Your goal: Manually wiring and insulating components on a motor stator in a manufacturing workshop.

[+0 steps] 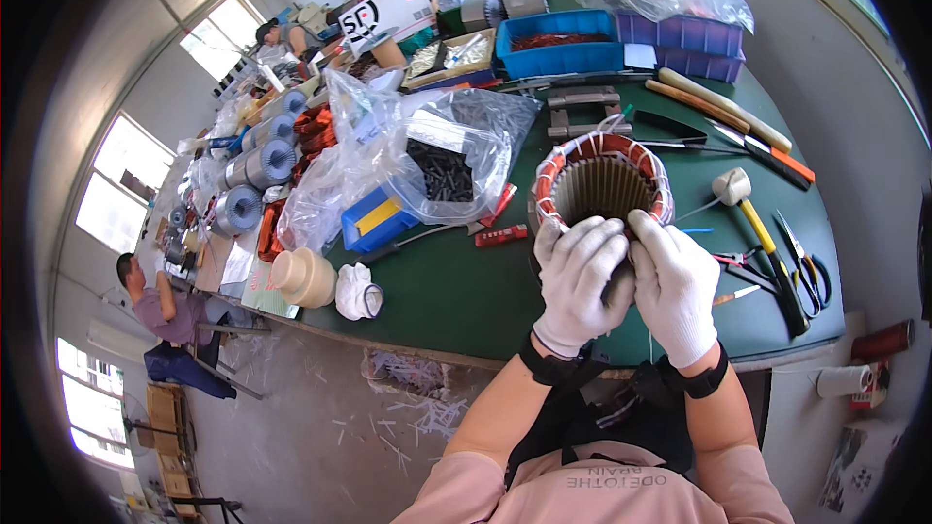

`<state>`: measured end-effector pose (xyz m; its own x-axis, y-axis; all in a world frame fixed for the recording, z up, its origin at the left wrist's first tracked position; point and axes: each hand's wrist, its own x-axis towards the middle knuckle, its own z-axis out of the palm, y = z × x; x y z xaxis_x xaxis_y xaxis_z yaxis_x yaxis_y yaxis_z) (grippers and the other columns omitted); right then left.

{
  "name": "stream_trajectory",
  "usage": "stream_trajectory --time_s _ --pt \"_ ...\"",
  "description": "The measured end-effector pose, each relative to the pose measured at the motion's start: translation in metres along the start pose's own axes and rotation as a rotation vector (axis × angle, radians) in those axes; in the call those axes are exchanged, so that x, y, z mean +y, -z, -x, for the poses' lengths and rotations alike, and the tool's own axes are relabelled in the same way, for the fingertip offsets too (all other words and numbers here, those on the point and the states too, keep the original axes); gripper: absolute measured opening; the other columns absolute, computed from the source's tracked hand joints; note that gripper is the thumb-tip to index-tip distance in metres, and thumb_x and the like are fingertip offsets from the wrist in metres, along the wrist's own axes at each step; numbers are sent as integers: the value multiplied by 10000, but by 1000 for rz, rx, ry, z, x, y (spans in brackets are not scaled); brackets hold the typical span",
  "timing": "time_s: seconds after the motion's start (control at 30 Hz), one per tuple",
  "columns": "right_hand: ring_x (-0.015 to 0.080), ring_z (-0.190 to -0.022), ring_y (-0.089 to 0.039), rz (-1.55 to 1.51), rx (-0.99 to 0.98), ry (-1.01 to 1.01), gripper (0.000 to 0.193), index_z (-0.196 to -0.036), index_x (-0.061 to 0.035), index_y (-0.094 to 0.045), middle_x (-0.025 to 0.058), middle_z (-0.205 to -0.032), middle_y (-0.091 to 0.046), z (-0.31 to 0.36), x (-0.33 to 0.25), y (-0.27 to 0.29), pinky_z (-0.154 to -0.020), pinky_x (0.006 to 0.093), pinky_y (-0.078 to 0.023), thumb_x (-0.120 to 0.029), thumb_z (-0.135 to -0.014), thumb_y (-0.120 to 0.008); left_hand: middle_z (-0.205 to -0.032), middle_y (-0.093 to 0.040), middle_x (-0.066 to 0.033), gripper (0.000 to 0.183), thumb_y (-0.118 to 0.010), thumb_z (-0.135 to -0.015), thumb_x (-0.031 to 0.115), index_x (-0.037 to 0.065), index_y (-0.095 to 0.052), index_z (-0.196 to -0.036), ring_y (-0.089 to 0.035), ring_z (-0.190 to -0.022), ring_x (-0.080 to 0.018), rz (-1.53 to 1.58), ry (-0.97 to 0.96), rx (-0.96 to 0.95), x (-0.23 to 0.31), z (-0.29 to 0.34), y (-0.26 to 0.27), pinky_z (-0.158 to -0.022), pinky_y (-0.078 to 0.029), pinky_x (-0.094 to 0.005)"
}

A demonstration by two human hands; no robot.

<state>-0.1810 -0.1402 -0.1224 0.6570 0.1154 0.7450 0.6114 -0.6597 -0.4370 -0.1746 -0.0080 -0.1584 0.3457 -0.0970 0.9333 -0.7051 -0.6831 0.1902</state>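
Note:
A motor stator (604, 184) stands upright on the green bench, its slotted bore facing up. Orange-red wire windings ring its top, bound with white lacing cord. Both my hands wear white knit gloves and meet at the near rim. My left hand (584, 277) is closed, its fingers bent over the rim's near left part. My right hand (677, 281) is closed too, thumb and forefinger pinched at the near right part; what lies between them is hidden. A thin white cord (701, 208) runs off to the right of the stator, and another strand hangs below my hands.
Right of the stator lie a yellow-handled mallet (757, 233), scissors (808, 267) and pliers (748, 267). To the left are a plastic bag of black pieces (442, 170), a blue box (379, 221) and a crumpled glove (358, 291). Blue bin (558, 58) behind. Other people sit farther off.

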Motion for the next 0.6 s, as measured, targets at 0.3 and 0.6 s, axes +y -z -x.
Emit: stream_trajectory --time_s 0.3,0.6 --pt "258 -626 -600 22 -17 -23 281 -1069 -62 -654 87 -710 -584 5 5 0 -569 350 -476 -82 -791 -682 -1115 -672 -133 397 -653 -763 86 20 -554 -1142 -628 -1057 -302 27 8 10 -2 9 -9 -1119 -247 -486" --pt "253 -608 -590 21 3 -21 283 -1065 -59 -649 80 -695 -575 7 4 0 -552 347 -468 -90 -787 -690 -1127 -615 -194 370 -637 -774 107 -35 -562 -1108 -576 -1123 -354 -55 5 58 0 11 -3 -1068 -347 -518"
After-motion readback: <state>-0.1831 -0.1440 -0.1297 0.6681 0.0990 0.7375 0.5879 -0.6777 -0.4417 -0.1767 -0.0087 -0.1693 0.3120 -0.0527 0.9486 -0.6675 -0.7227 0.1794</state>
